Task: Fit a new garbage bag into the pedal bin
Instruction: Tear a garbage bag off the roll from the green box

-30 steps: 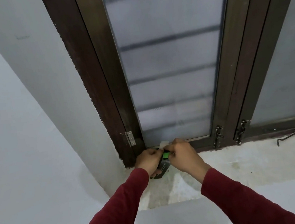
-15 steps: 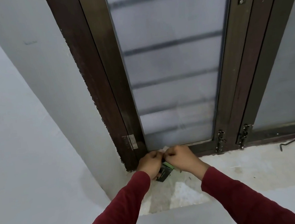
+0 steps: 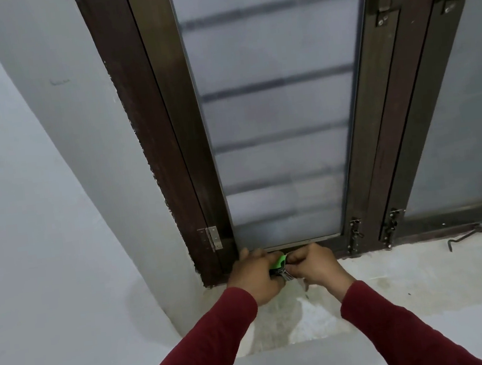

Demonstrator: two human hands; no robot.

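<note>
Both hands meet over the window sill [image 3: 395, 281], close to the bottom of the window frame. My left hand [image 3: 256, 276] and my right hand [image 3: 318, 266] together grip a small green and dark packet [image 3: 280, 265], likely a garbage bag roll pack. Only a green corner and a dark, silvery part of it show between the fingers; the rest is hidden. The pedal bin is not in view.
A dark brown wooden window [image 3: 271, 118] with frosted glass stands closed right behind my hands. A metal hinge [image 3: 213, 239] and latches [image 3: 355, 235] sit at its base. A loose metal hook [image 3: 465, 236] lies on the sill at the right. A white wall [image 3: 41, 205] rises at the left.
My hands stayed together on the packet at the window's base. The green part shows between the fingers again and the dark end no longer hangs below my hands.
</note>
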